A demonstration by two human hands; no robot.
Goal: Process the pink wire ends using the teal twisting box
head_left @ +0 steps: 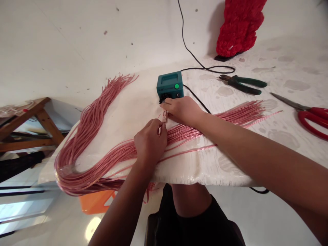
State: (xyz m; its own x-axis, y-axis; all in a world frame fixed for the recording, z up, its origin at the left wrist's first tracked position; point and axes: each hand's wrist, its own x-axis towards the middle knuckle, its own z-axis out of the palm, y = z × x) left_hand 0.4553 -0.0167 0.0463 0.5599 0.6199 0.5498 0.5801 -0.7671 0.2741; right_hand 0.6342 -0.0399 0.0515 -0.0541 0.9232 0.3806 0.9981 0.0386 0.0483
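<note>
Between my hands is a small pale connector block (164,116) with dark reddish marks. My right hand (184,110) pinches its upper end, close to the front of a teal box (169,82) with a lit green button. My left hand (151,139) is closed at the block's lower end, fingertips pressed together on what looks like a thin pink wire; the exact hold is partly hidden. Under both hands runs a thick bundle of pink wires (120,152), which bends round at the left table edge and goes back toward the wall.
Green-handled cutting pliers (247,83) and red-handled scissors (311,114) lie on the right of the covered table (212,171). A black cable (188,49) runs from the box up the wall. A red textured object (241,27) stands behind. An orange plastic item (94,202) is below the table.
</note>
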